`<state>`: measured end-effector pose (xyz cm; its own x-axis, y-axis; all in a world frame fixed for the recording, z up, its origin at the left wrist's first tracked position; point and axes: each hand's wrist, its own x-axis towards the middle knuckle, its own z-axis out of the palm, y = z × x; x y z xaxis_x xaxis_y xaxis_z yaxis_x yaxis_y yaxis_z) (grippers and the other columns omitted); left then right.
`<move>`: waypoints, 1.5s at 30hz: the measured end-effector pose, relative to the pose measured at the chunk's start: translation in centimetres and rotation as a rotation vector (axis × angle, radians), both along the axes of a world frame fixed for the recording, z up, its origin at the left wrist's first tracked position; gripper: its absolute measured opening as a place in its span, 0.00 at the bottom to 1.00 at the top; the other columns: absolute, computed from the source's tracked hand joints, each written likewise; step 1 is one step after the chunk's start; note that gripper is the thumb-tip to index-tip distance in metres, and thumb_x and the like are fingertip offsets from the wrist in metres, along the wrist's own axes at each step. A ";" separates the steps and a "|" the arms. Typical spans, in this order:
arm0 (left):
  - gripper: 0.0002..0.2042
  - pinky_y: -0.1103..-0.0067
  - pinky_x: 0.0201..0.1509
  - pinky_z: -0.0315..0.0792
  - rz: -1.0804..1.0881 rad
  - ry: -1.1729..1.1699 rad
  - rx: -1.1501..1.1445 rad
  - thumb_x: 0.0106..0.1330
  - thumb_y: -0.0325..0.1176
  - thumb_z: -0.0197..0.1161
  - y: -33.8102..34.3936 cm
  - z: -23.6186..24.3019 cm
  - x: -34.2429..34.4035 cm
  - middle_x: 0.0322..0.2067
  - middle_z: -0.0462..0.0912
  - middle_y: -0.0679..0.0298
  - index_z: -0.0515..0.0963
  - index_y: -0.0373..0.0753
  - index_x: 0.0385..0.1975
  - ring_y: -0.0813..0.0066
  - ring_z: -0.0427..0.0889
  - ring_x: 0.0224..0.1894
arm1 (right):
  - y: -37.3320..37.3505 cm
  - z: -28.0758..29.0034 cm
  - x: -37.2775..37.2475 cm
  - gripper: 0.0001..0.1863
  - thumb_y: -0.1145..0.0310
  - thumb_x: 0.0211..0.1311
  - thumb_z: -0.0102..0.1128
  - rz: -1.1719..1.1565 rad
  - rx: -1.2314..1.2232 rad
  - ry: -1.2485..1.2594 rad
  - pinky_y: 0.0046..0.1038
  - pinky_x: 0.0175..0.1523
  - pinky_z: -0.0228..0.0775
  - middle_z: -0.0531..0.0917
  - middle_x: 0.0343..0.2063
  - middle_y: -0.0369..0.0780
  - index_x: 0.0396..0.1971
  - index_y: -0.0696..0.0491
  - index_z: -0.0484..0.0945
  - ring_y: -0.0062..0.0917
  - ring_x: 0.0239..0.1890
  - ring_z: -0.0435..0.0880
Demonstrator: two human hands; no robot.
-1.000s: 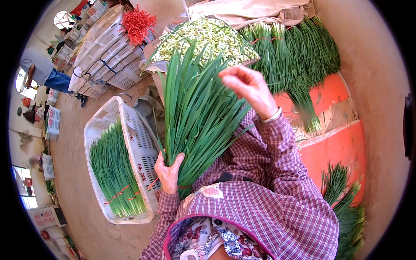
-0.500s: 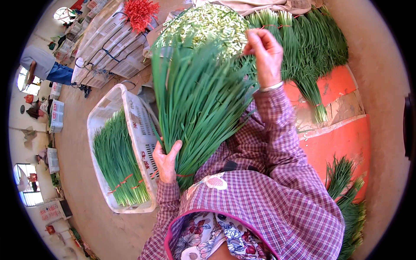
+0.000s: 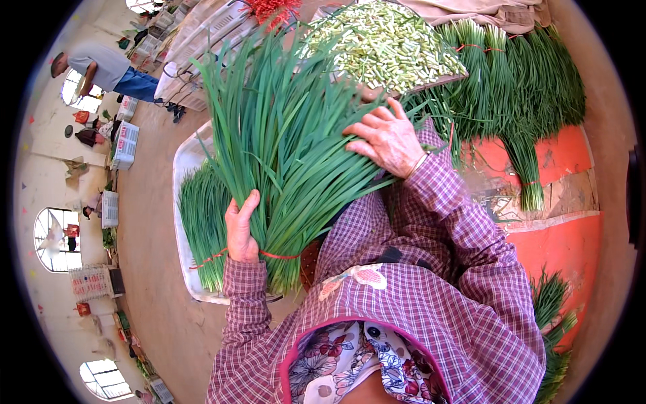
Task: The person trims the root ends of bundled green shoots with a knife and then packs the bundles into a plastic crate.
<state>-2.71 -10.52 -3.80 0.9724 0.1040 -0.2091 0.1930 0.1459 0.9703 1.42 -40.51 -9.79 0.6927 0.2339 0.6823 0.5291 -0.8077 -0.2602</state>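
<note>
My left hand (image 3: 241,227) grips a big fanned bundle of long green chives (image 3: 276,148) low on its left side, just above a red band (image 3: 279,256) near its base. My right hand (image 3: 385,138) lies on the leaves at the bundle's upper right, fingers spread and slightly curved. Beneath and left of the bundle, a white plastic crate (image 3: 180,222) holds more banded chives (image 3: 200,222), partly hidden by the held leaves and my arm.
A pile of chopped pale stems (image 3: 380,47) sits at the back, beside banded chive bundles (image 3: 545,81) on red sheets (image 3: 552,249). Stacked white crates (image 3: 195,37) stand back left. Another person (image 3: 114,74) stands at the far left by a wall lined with crates.
My right hand has come down from raised, pinched fingers onto the leaves and spread. The bundle and my left hand have moved up and left over the crate. The view has shifted.
</note>
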 end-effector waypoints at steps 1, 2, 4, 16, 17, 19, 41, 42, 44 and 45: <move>0.15 0.80 0.47 0.70 0.014 -0.006 -0.005 0.57 0.28 0.63 0.6 0.0 0.1 0.40 0.79 0.65 0.74 0.34 0.43 0.78 0.76 0.40 | -0.3 -0.5 0.3 0.15 0.49 0.55 0.54 -0.029 -0.007 0.059 0.40 0.59 0.53 0.77 0.27 0.31 0.32 0.43 0.79 0.26 0.40 0.73; 0.15 0.80 0.47 0.70 0.032 -0.020 0.002 0.57 0.28 0.63 0.7 0.2 0.3 0.40 0.78 0.65 0.74 0.34 0.44 0.78 0.76 0.40 | -0.7 -0.7 0.4 0.15 0.49 0.53 0.56 -0.128 -0.054 0.145 0.39 0.57 0.53 0.78 0.32 0.33 0.34 0.43 0.79 0.28 0.43 0.72; 0.15 0.80 0.47 0.70 0.072 -0.048 0.018 0.57 0.28 0.63 1.0 0.7 0.8 0.40 0.78 0.64 0.73 0.34 0.44 0.78 0.76 0.40 | -2.2 -0.6 -0.2 0.18 0.51 0.52 0.58 -0.334 0.020 0.099 0.39 0.55 0.54 0.76 0.38 0.37 0.41 0.45 0.76 0.30 0.45 0.72; 0.31 0.76 0.47 0.69 -0.589 -0.531 0.708 0.48 0.37 0.71 -7.6 8.6 2.1 0.42 0.75 0.60 0.67 0.37 0.53 0.73 0.74 0.46 | 9.3 0.4 -3.1 0.42 0.50 0.59 0.55 0.876 1.584 0.839 0.30 0.66 0.46 0.58 0.61 0.42 0.64 0.57 0.47 0.29 0.64 0.56; 0.30 0.76 0.47 0.68 -0.700 -0.527 0.639 0.47 0.38 0.72 -7.5 9.3 1.8 0.44 0.74 0.60 0.69 0.39 0.52 0.75 0.72 0.49 | 8.6 0.3 -3.2 0.40 0.50 0.58 0.57 0.864 1.647 0.873 0.31 0.66 0.47 0.61 0.60 0.39 0.62 0.57 0.51 0.28 0.63 0.58; 0.26 0.77 0.48 0.68 -0.715 -0.351 0.635 0.48 0.39 0.71 -4.9 10.4 2.8 0.41 0.77 0.60 0.74 0.35 0.46 0.76 0.75 0.45 | 7.4 -1.1 -3.8 0.43 0.46 0.53 0.60 0.884 1.679 0.849 0.32 0.64 0.53 0.64 0.59 0.38 0.62 0.56 0.54 0.27 0.62 0.60; 0.27 0.75 0.51 0.71 -0.573 0.063 -0.004 0.52 0.28 0.66 -1.6 0.3 6.1 0.46 0.75 0.60 0.65 0.34 0.53 0.72 0.76 0.46 | 7.8 -1.2 -1.2 0.39 0.54 0.53 0.62 0.659 1.861 0.673 0.31 0.61 0.58 0.68 0.55 0.42 0.59 0.59 0.57 0.29 0.57 0.66; 0.27 0.75 0.51 0.71 -0.562 0.053 -0.007 0.52 0.29 0.66 -1.5 0.3 5.7 0.46 0.75 0.60 0.65 0.34 0.53 0.72 0.76 0.46 | 7.4 0.0 -1.1 0.36 0.58 0.53 0.64 0.618 1.874 0.660 0.31 0.60 0.60 0.70 0.53 0.42 0.57 0.60 0.60 0.29 0.55 0.69; 0.28 0.75 0.52 0.70 -0.533 0.051 -0.024 0.52 0.29 0.66 -1.8 -0.2 5.1 0.46 0.74 0.60 0.65 0.34 0.53 0.72 0.75 0.47 | 6.2 -1.0 -0.9 0.27 0.71 0.47 0.67 0.534 2.060 0.744 0.34 0.53 0.69 0.77 0.43 0.42 0.49 0.60 0.68 0.32 0.45 0.77; 0.28 0.75 0.52 0.70 -0.505 0.055 -0.032 0.52 0.29 0.66 -1.8 -0.5 4.8 0.47 0.74 0.60 0.64 0.35 0.54 0.72 0.75 0.47 | 5.8 -2.2 -1.1 0.28 0.72 0.45 0.67 0.433 2.102 0.731 0.36 0.53 0.69 0.77 0.43 0.43 0.48 0.60 0.68 0.33 0.45 0.77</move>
<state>2.08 -12.34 -4.32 0.8872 -0.3834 -0.2568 0.2978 0.0505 0.9533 0.34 -34.72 -11.95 0.9805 -0.0849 -0.1772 -0.0111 0.8764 -0.4815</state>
